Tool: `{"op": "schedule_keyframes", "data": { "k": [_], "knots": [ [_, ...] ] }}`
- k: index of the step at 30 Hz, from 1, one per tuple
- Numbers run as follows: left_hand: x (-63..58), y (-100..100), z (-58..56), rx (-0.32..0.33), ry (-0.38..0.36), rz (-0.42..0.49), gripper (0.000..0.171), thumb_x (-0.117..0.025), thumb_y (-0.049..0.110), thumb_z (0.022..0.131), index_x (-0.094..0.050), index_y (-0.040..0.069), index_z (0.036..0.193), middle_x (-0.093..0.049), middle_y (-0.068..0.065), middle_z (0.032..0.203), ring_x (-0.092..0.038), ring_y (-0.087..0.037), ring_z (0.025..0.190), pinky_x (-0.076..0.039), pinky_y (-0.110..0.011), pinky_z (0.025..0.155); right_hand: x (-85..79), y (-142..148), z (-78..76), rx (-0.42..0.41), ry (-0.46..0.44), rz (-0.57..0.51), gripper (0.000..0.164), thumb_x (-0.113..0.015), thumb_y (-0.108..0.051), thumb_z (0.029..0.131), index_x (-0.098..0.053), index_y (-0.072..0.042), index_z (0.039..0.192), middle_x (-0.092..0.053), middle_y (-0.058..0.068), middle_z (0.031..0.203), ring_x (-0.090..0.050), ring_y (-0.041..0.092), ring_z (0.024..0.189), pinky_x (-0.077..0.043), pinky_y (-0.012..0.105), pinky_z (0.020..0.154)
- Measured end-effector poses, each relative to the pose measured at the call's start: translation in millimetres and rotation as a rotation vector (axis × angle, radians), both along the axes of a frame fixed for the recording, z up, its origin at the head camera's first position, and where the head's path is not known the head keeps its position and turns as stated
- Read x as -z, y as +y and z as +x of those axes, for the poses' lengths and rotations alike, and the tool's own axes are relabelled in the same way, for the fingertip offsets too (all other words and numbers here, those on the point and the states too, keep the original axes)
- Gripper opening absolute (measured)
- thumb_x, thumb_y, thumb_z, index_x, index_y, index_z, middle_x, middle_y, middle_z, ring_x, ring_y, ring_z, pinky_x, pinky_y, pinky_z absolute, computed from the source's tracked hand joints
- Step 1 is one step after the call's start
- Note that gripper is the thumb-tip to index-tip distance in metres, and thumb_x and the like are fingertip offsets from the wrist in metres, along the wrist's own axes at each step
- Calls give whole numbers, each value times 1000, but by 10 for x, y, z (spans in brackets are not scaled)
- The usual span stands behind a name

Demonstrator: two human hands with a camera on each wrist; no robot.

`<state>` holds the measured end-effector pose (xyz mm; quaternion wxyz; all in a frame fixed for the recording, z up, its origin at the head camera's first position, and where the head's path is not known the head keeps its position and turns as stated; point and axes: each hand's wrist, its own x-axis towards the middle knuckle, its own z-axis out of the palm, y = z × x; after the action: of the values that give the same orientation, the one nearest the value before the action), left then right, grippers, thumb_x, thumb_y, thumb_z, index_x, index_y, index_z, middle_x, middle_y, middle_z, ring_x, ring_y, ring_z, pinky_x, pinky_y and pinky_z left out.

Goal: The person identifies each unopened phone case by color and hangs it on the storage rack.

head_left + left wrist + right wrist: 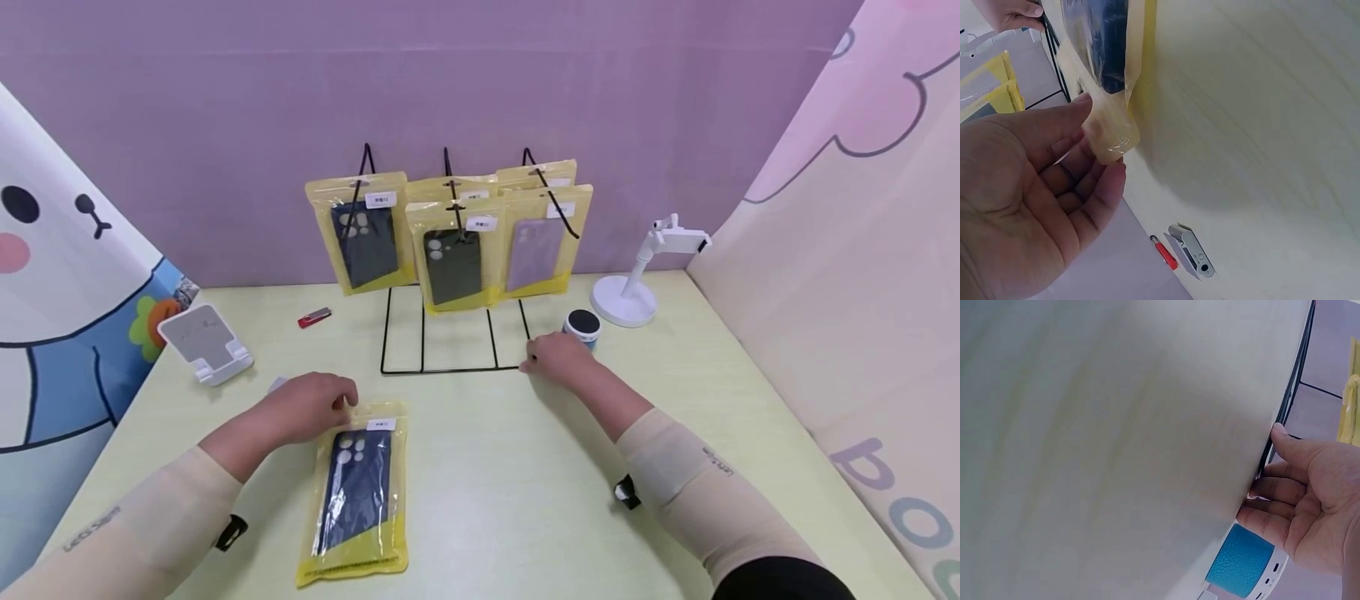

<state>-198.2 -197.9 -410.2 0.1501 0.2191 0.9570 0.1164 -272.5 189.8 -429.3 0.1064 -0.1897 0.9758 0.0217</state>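
A phone case in a clear-fronted yellow bag lies on the table at the front left. My left hand pinches its top left corner between thumb and fingers; the left wrist view shows the bag's end there. My right hand grips the front right corner of a black wire display rack, with thumb and curled fingers at the wire. On the rack's hooks hang several similar bags, among them a dark blue case, a dark green case and a purple case.
A blue-and-white round speaker stands just behind my right hand. A white phone stand is at the back right, another stand at the left. Also left lie a red USB stick and a small silver-grey item.
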Motion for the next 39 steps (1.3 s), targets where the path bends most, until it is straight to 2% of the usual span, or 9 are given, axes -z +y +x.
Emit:
{"op": "schedule_keyframes", "data": {
  "k": [2, 5, 10, 15, 21, 26, 31, 35, 39],
  "knots": [
    [-3, -10, 0, 11, 9, 4, 5, -66, 14, 91, -67, 17, 88, -63, 5, 82, -52, -12, 72, -47, -32, 66, -13, -7, 0, 4, -6, 0, 27, -61, -40, 96, -62, -15, 86, -63, 3, 84, -62, 26, 80, -51, 43, 73],
    [-19, -24, 6, 14, 7, 16, 13, -65, 16, 92, -64, 19, 79, -58, 8, 77, -49, -11, 68, -42, -29, 63, -24, -14, -1, 11, -13, -4, 27, -61, -40, 96, -62, -15, 87, -63, 3, 84, -61, 25, 79, -50, 43, 73],
    [-92, -64, -16, 12, -30, 96, 13, -63, 20, 95, -63, 20, 82, -56, 8, 76, -49, -11, 69, -40, -29, 63, -28, -4, 7, 2, -1, 3, 28, -62, -40, 95, -62, -14, 87, -64, 5, 85, -63, 27, 80, -51, 45, 72],
    [-253, -113, -52, -14, -91, 244, 8, -62, 22, 97, -66, 19, 90, -59, 4, 80, -52, -14, 72, -43, -30, 65, -21, -3, 7, 3, 4, 8, 28, -62, -40, 95, -62, -14, 88, -65, 6, 87, -64, 29, 82, -52, 46, 73],
    [-498, -135, -26, -43, -119, 348, 7, -62, 26, 97, -68, 23, 96, -64, 1, 86, -56, -17, 78, -50, -31, 69, -14, -8, 13, 8, -8, 0, 28, -62, -41, 95, -62, -15, 86, -61, 3, 79, -60, 25, 75, -50, 42, 68],
    [-707, -160, 21, -49, -57, 408, 11, -63, 32, 97, -69, 23, 101, -66, 4, 87, -58, -18, 80, -52, -30, 69, -5, -9, 12, 4, -5, -1, 28, -62, -41, 95, -62, -15, 85, -61, 3, 78, -60, 25, 74, -50, 42, 67],
    [-937, -186, 47, -67, 8, 459, 17, -61, 37, 97, -69, 23, 103, -67, 2, 92, -60, -19, 83, -53, -28, 70, -1, -11, 12, 9, -6, 1, 28, -62, -41, 95, -62, -15, 86, -63, 4, 81, -62, 27, 77, -50, 44, 68],
    [-1102, -196, 37, -96, 83, 453, 20, -60, 40, 97, -70, 24, 104, -67, 1, 94, -59, -20, 84, -53, -28, 71, -4, -9, 12, 12, 0, 3, 27, -63, -41, 95, -63, -15, 87, -65, 5, 82, -64, 28, 79, -51, 44, 70],
    [-1253, -199, 24, -156, 154, 431, 21, -59, 41, 97, -71, 26, 105, -66, 0, 93, -55, -21, 81, -49, -29, 66, -5, -9, 9, 7, -3, 9, 28, -62, -41, 95, -64, -15, 88, -64, 4, 81, -62, 26, 77, -51, 43, 69]
  ]
}}
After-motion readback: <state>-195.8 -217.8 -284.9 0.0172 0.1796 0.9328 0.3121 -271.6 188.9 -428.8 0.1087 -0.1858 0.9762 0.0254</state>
